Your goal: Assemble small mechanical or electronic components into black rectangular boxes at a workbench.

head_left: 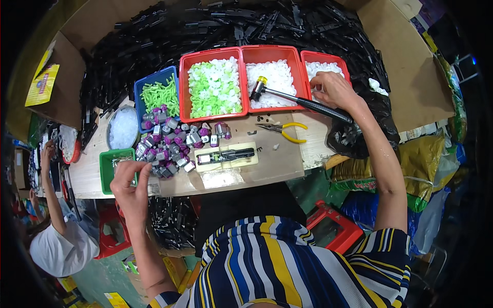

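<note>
My left hand [130, 189] is at the near edge of the green bin [106, 172], thumb and fingers pinched together. Whatever they may hold is too small to make out. Over the right-hand red bin [347, 72] of small white parts [321, 68], my right hand [335, 91] has its fingers curled in a pinch at the bin's near left side; its fingertips show nothing I can name. Between the hands, a cream block [226, 163] lies on the table. It cradles a black toy-gun half [237, 154] with green and grey parts inside.
A heap of purple-and-grey motor pieces [167, 141] lies left of the block. A hammer [303, 101] rests across the red bins, near yellow-handled pliers [282, 129]. Black plastic parts [231, 25] pile up behind. Another person [64, 246] works at far left.
</note>
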A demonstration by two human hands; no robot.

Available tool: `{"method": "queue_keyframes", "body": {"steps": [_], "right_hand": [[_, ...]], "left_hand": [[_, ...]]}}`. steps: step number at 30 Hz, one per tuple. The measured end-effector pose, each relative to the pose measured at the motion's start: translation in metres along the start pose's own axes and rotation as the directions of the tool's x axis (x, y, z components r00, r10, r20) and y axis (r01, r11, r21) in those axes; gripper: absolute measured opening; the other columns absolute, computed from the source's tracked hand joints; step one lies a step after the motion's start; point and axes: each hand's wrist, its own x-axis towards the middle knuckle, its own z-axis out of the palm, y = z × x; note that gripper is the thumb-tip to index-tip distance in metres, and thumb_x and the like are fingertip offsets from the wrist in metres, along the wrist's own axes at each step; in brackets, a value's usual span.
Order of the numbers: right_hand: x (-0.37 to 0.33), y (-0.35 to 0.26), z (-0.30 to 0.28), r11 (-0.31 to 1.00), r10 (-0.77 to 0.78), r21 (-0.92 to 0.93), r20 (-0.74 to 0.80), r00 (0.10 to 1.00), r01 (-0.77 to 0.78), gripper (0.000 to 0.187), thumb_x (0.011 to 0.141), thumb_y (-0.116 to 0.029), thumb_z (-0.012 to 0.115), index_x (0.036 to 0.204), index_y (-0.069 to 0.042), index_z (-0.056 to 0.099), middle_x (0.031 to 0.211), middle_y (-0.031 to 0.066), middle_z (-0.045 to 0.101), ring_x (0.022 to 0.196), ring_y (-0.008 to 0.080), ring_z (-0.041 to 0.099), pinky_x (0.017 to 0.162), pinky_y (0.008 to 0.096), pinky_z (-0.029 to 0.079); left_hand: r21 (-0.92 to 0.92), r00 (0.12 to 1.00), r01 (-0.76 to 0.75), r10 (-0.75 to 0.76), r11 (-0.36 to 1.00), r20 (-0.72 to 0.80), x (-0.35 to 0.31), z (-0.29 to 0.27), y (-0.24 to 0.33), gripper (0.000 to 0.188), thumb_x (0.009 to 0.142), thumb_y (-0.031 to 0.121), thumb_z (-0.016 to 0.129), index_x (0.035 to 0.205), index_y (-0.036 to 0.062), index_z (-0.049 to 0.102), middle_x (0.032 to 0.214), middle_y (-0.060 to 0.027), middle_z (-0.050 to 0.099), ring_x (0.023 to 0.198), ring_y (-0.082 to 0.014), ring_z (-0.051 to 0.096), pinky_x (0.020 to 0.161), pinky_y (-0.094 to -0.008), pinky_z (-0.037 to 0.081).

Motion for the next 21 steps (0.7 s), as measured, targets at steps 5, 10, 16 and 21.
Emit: {"method": "queue_keyframes", "body": {"steps": [5,10,16,21], "right_hand": [[-0.001,0.007,-0.006,0.997,0.051,0.061,-0.034,0.998,-0.049,0.021,0.072,-0.007,0.068,0.089,0.004,0.071,0.08,0.0204,0.069,0.076,0.0331,0.068,0.073,0.0407,0.054],[-0.007,0.006,-0.007,0.995,0.103,0.0,-0.031,0.994,-0.103,0.017,0.07,-0.004,0.066,0.085,0.004,0.069,0.079,0.019,0.068,0.074,0.0302,0.067,0.071,0.0375,0.053],[-0.011,0.012,-0.013,0.997,0.065,-0.034,-0.08,0.995,-0.068,0.013,0.073,-0.003,0.066,0.085,0.003,0.067,0.078,0.014,0.068,0.074,0.0247,0.067,0.07,0.0346,0.052],[-0.029,-0.032,-0.039,0.831,0.179,0.551,-0.136,0.974,-0.075,0.006,0.084,-0.005,0.065,0.086,0.0,0.066,0.076,-0.0015,0.063,0.072,0.0063,0.058,0.067,0.0227,0.047]], "left_hand": [[-0.069,0.999,-0.033,0.033,0.997,-0.001,-0.002,0.014,0.021,0.008,0.077,-0.002,0.074,0.08,-0.0033,0.067,0.076,-0.0106,0.064,0.074,-0.0223,0.06,0.068,-0.0323,0.047],[-0.174,0.996,-0.094,0.091,0.98,-0.024,-0.005,0.036,0.036,0.008,0.076,-0.004,0.074,0.079,-0.0028,0.066,0.075,-0.0092,0.064,0.074,-0.0209,0.059,0.07,-0.0313,0.046],[-0.244,0.985,-0.169,0.168,0.955,-0.022,-0.006,0.055,0.052,0.009,0.074,-0.004,0.075,0.078,-0.0022,0.067,0.076,-0.0097,0.065,0.075,-0.0232,0.06,0.07,-0.033,0.047],[-0.313,0.98,-0.199,0.189,0.929,-0.062,-0.01,0.066,0.066,0.009,0.075,-0.004,0.075,0.079,-0.0019,0.067,0.077,-0.0093,0.065,0.076,-0.0238,0.061,0.071,-0.0334,0.047]]}}
